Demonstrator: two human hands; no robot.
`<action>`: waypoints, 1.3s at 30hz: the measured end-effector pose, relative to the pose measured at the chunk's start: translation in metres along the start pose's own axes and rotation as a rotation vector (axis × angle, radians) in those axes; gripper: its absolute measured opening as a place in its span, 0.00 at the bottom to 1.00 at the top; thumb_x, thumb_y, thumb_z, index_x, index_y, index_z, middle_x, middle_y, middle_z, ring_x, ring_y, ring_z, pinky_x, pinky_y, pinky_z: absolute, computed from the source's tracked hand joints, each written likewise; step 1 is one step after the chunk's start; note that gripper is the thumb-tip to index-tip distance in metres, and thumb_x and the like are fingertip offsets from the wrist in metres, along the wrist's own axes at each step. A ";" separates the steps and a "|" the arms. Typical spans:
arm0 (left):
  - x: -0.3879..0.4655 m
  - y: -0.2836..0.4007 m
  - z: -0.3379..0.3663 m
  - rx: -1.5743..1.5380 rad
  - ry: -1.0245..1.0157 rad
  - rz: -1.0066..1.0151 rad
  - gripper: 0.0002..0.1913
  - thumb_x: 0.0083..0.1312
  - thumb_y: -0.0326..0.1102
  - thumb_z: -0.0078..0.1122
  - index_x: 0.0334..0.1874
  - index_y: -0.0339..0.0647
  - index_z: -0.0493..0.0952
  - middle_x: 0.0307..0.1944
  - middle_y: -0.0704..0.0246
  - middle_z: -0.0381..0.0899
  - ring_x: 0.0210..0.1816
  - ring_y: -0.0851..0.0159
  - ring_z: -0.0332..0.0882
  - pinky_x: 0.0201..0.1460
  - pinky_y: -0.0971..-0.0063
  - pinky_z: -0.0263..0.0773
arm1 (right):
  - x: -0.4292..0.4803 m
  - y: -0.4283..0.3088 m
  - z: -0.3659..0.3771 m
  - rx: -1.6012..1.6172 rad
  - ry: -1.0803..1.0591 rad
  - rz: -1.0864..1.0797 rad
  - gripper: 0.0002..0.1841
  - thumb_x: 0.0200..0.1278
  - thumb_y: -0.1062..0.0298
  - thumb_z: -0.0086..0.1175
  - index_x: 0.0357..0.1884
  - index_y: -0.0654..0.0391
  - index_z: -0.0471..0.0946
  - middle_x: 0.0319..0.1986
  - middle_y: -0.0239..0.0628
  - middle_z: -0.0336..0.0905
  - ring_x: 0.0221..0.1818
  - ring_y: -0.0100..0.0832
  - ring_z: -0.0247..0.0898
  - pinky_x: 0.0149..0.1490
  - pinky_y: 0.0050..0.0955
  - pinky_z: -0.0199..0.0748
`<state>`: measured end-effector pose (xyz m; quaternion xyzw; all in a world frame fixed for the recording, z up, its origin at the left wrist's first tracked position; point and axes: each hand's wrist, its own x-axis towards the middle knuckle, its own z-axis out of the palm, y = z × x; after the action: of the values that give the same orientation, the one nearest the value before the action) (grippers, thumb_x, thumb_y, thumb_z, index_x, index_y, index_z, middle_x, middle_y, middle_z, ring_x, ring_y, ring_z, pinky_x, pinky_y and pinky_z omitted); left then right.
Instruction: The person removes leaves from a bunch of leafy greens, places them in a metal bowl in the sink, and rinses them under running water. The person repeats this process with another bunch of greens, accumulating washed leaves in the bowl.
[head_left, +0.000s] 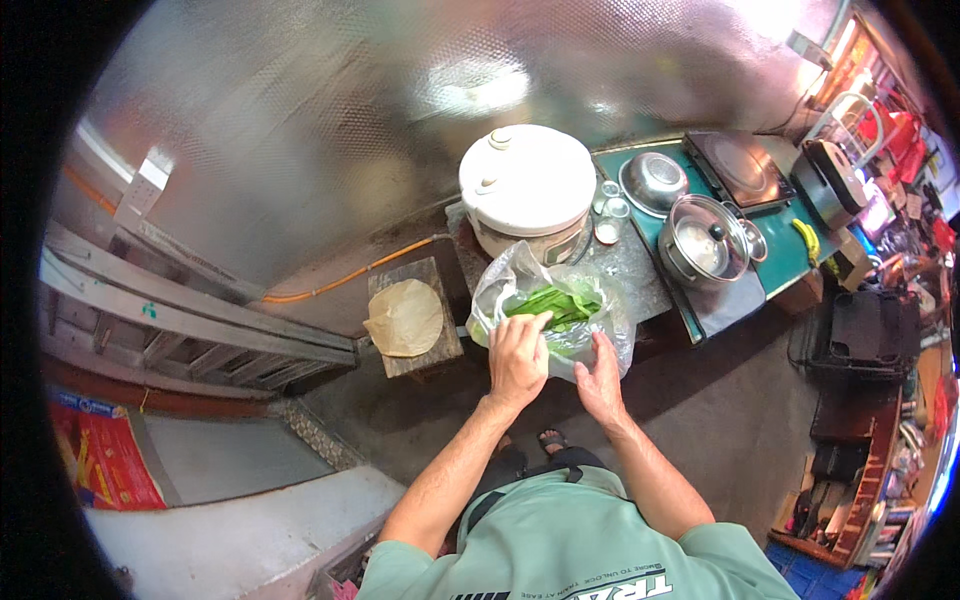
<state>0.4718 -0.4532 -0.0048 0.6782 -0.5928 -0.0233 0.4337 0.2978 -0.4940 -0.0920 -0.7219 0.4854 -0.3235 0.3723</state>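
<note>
A clear plastic bag is spread open in front of me, with green leafy vegetables inside. My left hand is at its near left side, fingers bent over the bag, the index finger reaching across the greens. Some of those fingertips are hidden in the plastic. At the near right side is my right hand, its thumb and fingers apart and touching the film. Just behind the bag stands a large white rice cooker with its lid on.
Left of the bag, a wooden stool bears a round tan sheet. Small glasses, a steel basin, a glass-lidded pot, an induction cooktop and bananas stand rightward. A metal ladder lies far left.
</note>
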 end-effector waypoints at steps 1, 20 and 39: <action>0.003 -0.005 -0.001 -0.002 -0.054 0.089 0.15 0.61 0.23 0.57 0.51 0.38 0.80 0.45 0.59 0.81 0.50 0.53 0.78 0.60 0.61 0.69 | -0.001 -0.001 0.002 0.015 0.002 0.040 0.36 0.60 0.73 0.56 0.71 0.68 0.59 0.70 0.60 0.57 0.73 0.53 0.56 0.75 0.43 0.56; -0.054 -0.124 -0.013 0.251 -0.727 -0.416 0.20 0.60 0.32 0.61 0.53 0.29 0.76 0.45 0.45 0.82 0.50 0.39 0.80 0.54 0.49 0.75 | 0.036 -0.025 0.067 -0.085 -0.195 0.127 0.19 0.59 0.76 0.55 0.54 0.65 0.76 0.49 0.55 0.78 0.52 0.51 0.77 0.59 0.41 0.75; -0.018 -0.112 -0.007 -0.174 -0.357 -0.556 0.17 0.65 0.20 0.49 0.57 0.28 0.74 0.54 0.43 0.79 0.58 0.44 0.78 0.62 0.61 0.72 | 0.064 0.013 0.055 -0.230 -0.489 -0.245 0.13 0.51 0.70 0.64 0.40 0.58 0.82 0.38 0.45 0.84 0.46 0.48 0.78 0.49 0.47 0.74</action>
<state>0.5580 -0.4431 -0.0786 0.7596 -0.4474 -0.3096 0.3564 0.3581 -0.5452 -0.1249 -0.8692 0.3241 -0.1252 0.3520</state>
